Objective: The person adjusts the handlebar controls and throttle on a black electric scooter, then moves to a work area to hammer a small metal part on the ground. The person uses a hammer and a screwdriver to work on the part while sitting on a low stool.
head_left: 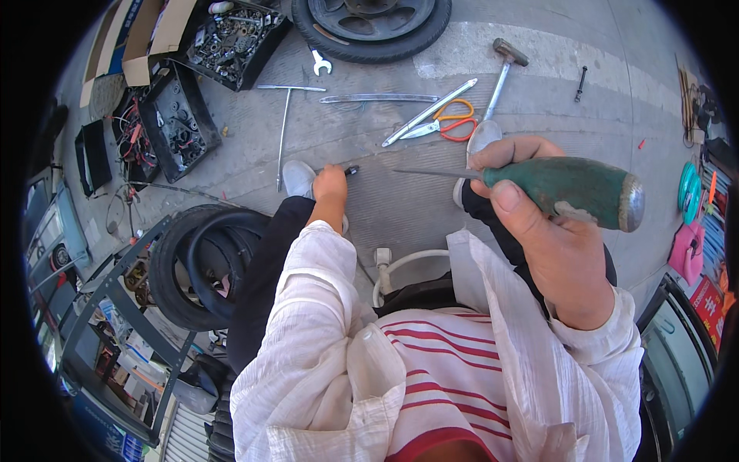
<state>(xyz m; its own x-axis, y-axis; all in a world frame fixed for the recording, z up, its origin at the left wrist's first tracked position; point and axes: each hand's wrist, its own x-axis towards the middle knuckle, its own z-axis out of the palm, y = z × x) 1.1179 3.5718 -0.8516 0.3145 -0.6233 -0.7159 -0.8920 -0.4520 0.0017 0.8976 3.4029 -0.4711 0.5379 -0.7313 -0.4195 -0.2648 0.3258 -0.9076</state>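
Note:
My right hand [558, 254] grips a green-handled screwdriver [577, 192] with a worn metal end cap, its thin shaft pointing left across the middle of the view. My left hand [329, 189] is low beside my left shoe [297, 179], fingers closed around a small dark object [351, 170], too small to make out. Beyond my hands lie orange-handled scissors [454, 127], a flat metal bar [377, 98], another bar [427, 114] crossing toward it, a hammer [504, 65], a T-handled wrench [286, 123] and an open-end spanner [321, 63].
A wheel [369, 46] lies at the top. Parts trays [181, 138] and cardboard boxes [142, 54] stand upper left. Tires [173, 296] and a metal frame [115, 323] are left of my legs. A small bolt [581, 85] and colourful goods [689, 246] are at right.

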